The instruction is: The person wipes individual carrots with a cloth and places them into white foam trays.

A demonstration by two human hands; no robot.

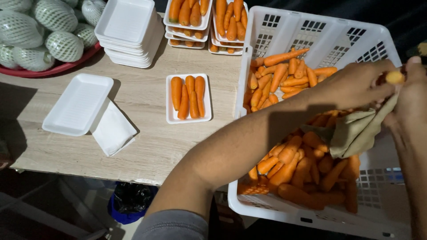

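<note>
My left hand [356, 82] and my right hand [411, 95] meet over a white plastic crate [311, 33] full of loose carrots [293, 164]. Between them they grip one carrot [395, 77], only its tip showing, wrapped in an olive cloth [356, 131] that hangs down over the crate. On the wooden table [147, 146] to the left lies a white foam tray [188, 98] with several carrots side by side.
An empty foam tray [78, 104] lies on a white sheet [113, 130]. A stack of empty trays [129, 31] and stacked trays of carrots [204, 22] stand at the back. A red bowl [58, 67] holds net-wrapped green fruit [44, 31]. A dark bag [131, 200] sits below the table edge.
</note>
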